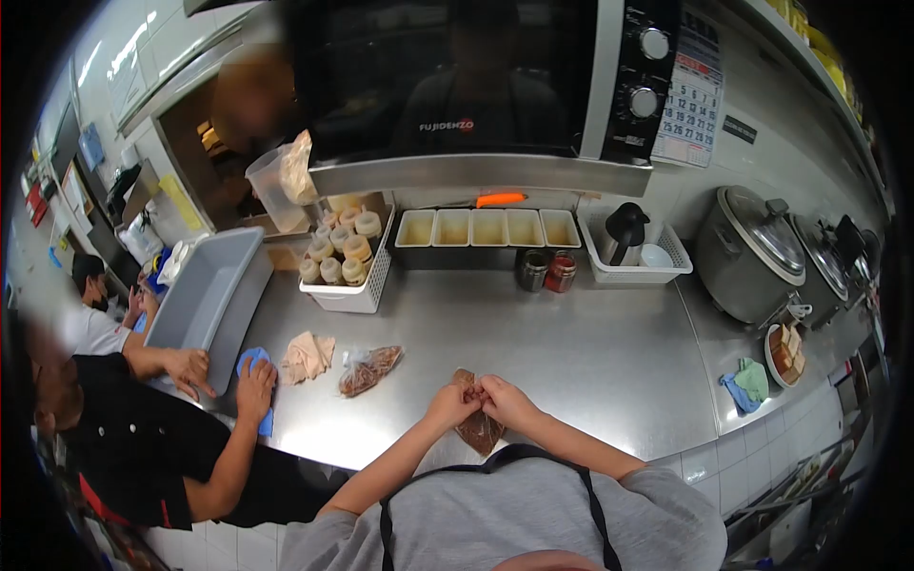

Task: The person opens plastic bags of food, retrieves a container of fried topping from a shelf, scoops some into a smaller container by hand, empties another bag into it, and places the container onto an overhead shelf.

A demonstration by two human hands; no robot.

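Close to my body, a clear plastic bag of brown food (481, 435) lies at the steel counter's front edge. Both my hands meet over its upper part. The fingers of my left hand (451, 407) are pinched on the bag, touching those of my right hand (510, 403), which also pinch it. What exactly the fingertips grip is too small to make out. To the left rests a second plastic bag with similar brown contents (371, 370). Beside that one is a crumpled pinkish cloth (307, 358).
At left a co-worker's hand (255, 388) presses a blue cloth (267, 422) near a grey tub (211, 295). Behind stand a basket of squeeze bottles (381, 271), sauce containers (487, 229), an orange-handled knife (502, 199) and two jars (546, 271). Rice cookers (752, 249) stand right.
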